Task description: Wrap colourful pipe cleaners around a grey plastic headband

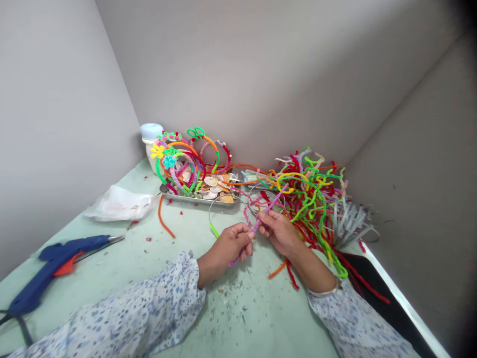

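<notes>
Between my two hands is a purple pipe cleaner (276,200), its free end pointing up and to the right. The fingers of my left hand (231,244) are closed on it, and a bit of purple shows below that hand. My right hand (278,231) pinches the same pipe cleaner a little higher up. Just beyond my left hand a thin metal headband (209,211) with a green wrapped part stands in a loop; whether my left hand holds it too is hidden.
A metal tray (194,200) holds shells and several colourful wrapped headbands (169,161). To the right lies a tangled heap of pipe cleaners (309,204) beside grey strips (352,223). At left are a blue glue gun (55,263), a plastic bag (119,204) and a lidded white container (151,144).
</notes>
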The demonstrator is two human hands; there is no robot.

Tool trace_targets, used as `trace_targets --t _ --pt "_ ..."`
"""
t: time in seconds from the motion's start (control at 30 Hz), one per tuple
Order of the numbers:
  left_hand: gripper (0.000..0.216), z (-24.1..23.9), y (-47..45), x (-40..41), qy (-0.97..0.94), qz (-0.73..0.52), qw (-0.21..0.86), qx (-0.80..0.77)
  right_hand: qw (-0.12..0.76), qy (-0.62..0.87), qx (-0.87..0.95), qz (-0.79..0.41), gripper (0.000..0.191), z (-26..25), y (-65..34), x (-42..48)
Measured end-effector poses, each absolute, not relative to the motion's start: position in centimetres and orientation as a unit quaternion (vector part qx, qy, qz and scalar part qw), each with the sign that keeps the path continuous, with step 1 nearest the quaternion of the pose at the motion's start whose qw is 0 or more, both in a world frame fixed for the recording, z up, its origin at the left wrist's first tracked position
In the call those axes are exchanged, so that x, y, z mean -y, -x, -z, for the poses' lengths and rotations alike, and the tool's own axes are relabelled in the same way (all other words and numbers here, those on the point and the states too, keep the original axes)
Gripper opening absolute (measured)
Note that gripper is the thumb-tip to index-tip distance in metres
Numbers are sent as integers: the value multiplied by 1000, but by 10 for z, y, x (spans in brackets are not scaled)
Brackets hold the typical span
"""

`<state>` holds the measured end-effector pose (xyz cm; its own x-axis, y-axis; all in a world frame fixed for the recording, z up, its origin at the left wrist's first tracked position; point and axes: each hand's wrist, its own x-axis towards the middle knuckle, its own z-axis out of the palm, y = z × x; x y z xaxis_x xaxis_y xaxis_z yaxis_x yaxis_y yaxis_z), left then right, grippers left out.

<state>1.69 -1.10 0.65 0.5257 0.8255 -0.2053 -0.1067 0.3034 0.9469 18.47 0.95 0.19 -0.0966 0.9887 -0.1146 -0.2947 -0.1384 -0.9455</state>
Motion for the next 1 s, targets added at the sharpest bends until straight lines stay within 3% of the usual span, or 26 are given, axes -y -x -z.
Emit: trace_targets --t 0.57,0.9,1.0 --pt "24 -10 -14 12 -492 -335 733 -330 568 405 371 -613 25 -3 -187 -12" --pt "25 -3 -13 13 -495 -344 733 -316 456 375 449 -671 25 -3 -186 -7" --pt "25 -3 -14 11 -496 -343 733 -315 473 388 443 -655 23 -2 -184 -7"
